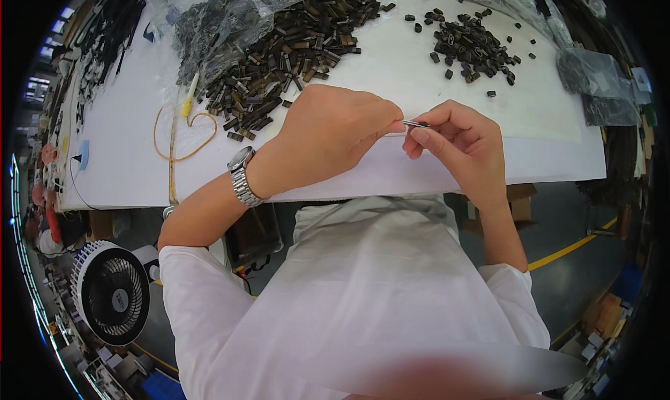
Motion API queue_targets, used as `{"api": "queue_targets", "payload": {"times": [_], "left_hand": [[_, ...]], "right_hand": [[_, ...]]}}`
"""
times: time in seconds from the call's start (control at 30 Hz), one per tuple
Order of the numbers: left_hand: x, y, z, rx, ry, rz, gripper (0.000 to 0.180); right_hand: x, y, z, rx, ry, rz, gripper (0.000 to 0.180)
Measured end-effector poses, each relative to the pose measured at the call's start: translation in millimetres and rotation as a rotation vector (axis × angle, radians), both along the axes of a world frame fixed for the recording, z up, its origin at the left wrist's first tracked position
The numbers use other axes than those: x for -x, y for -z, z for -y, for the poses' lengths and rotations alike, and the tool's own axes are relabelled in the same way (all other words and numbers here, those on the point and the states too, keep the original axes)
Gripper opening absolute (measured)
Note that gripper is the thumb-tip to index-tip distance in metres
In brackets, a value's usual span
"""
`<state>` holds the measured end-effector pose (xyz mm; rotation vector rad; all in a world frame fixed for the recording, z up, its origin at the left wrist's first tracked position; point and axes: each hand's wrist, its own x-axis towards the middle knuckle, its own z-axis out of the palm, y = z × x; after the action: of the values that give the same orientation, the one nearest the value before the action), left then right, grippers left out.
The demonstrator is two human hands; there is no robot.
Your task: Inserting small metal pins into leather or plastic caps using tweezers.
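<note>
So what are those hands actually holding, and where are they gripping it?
A thin dark metal pin, pinched at its ends between the fingertips of the left hand and the right hand.

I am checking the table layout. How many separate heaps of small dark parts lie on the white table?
2. The large heap lies upper left, partly under clear plastic. The small heap lies upper right. More may be hidden in the bags.

1. A white table (488,166) carries everything.
2. A big heap of dark clips (293,47) lies toward its far edge, partly under clear plastic (209,9).
3. A smaller pile (471,44) sits near the far right corner.
4. An orange cord (183,131) loops by the left edge.
5. Dark bags (600,86) lie at the right edge.
</note>
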<state>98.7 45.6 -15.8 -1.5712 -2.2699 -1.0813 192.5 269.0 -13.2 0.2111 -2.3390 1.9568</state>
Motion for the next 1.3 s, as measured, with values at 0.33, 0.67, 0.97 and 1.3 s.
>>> {"api": "queue_targets", "payload": {"times": [0.33,0.67,0.97,1.3], "left_hand": [[33.0,-3.9,1.7,0.037,-0.149,0.299,0.021],[75.5,5.8,20.1,-0.23,-0.451,0.395,0.031],[75.6,6.1,23.4,-0.201,-0.433,0.353,0.028],[70.2,6.9,15.9,-0.277,-0.257,0.482,0.024]], "right_hand": [[30.4,-18.6,-36.2,-0.493,0.254,-0.08,0.024],[154.6,30.2,13.8,-0.909,0.025,-0.522,0.017],[151.7,26.7,15.8,-0.916,0.002,-0.31,0.014],[140.4,20.4,3.7,0.203,-0.317,0.107,0.022]]}}
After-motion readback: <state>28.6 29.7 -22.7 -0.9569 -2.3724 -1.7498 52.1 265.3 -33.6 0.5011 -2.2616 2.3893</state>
